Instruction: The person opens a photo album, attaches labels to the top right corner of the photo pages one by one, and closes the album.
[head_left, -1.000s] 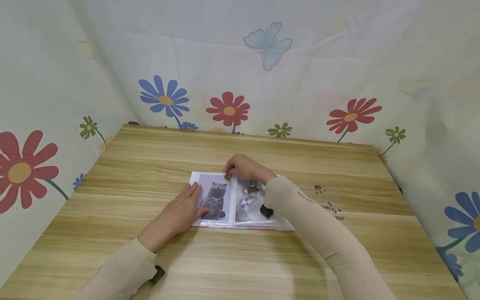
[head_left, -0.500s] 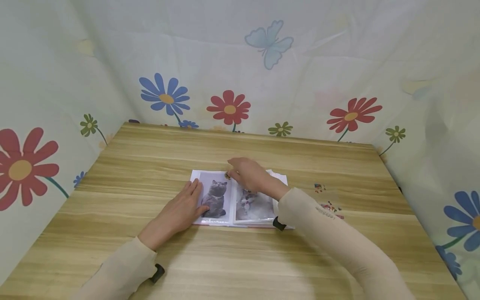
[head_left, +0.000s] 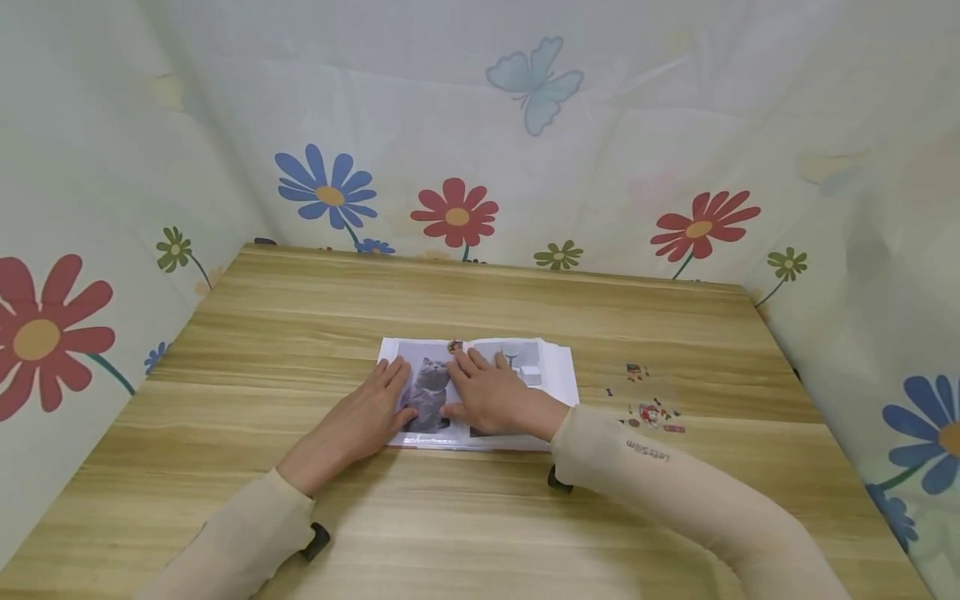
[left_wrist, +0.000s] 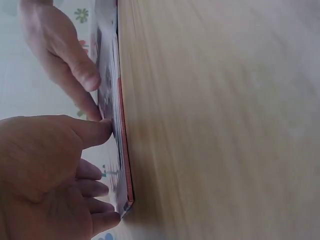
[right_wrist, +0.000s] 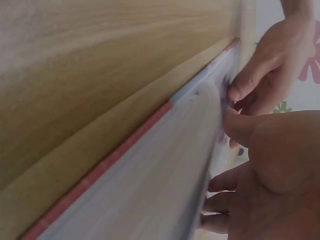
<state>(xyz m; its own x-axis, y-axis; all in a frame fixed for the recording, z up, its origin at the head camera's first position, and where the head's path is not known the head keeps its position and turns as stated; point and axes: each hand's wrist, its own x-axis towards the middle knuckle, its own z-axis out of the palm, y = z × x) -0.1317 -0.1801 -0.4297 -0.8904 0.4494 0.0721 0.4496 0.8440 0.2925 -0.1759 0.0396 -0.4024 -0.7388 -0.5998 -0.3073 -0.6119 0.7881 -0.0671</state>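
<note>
Flower-printed pale cloth (head_left: 420,100) hangs behind a wood-grain tabletop (head_left: 420,517). Right hand (head_left: 498,396) and left hand (head_left: 352,421) both lie with fingers extended, gripping nothing, touching an open white-paged photo album with a red-edged cover (head_left: 561,375). Under the left fingertips is the outer edge of the left page; the right fingers rest across the middle fold. Between the two thumbs shows a photo of a grey cat (head_left: 429,392). Just beyond the right fingertips, near the fold's top, sits a small multicoloured sticker (head_left: 455,346). A second photo (head_left: 528,371) lies partly hidden beneath the right hand. Farther right, well apart from those fingers, is a clear sheet with colourful stickers (head_left: 649,414).
</note>
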